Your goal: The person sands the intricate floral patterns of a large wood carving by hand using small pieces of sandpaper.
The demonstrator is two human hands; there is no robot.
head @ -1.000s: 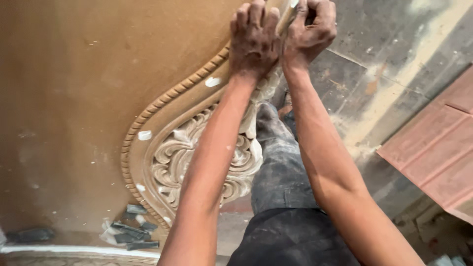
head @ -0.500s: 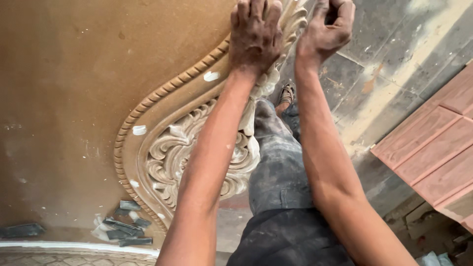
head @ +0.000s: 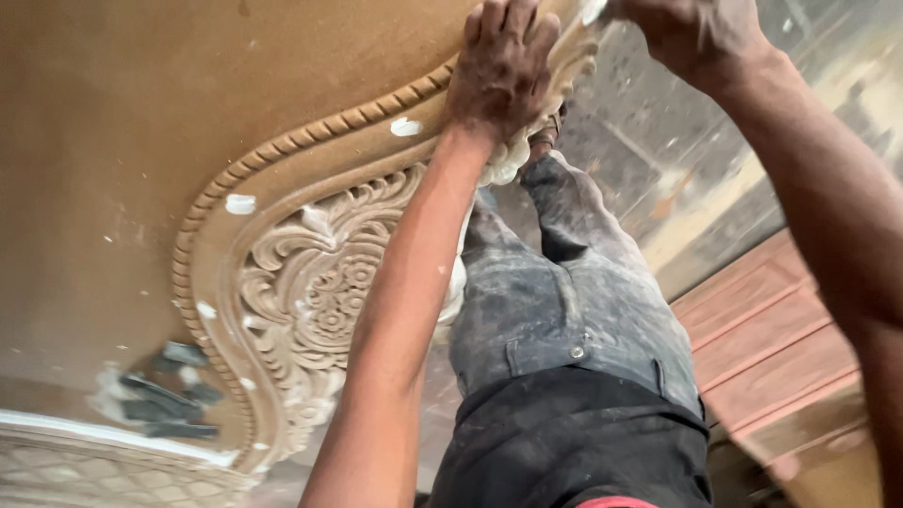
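Note:
A large brown wooden panel (head: 113, 141) bears a carved floral ornament (head: 310, 282) framed by a rope-pattern border (head: 282, 146). White filler dabs (head: 406, 126) dot the border. My left hand (head: 503, 61) lies flat on the upper end of the carving, fingers spread, holding nothing. My right hand (head: 696, 33) is at the top edge of the view, just right of the carving's tip, fingers curled around a small pale tool (head: 593, 11) that touches the carving. Most of that tool is hidden in the fist.
My legs in dusty grey jeans (head: 555, 301) stand beside the panel's edge. A reddish panelled door leaf (head: 771, 329) lies on the grey floor (head: 658, 160) at right. Dark grey patches with white filler (head: 160, 395) sit at lower left, above a pale patterned moulding (head: 85, 461).
Both hands have shifted along the carving's upper end. My right hand has moved right, away from the left hand. The camera has drawn closer to the panel.

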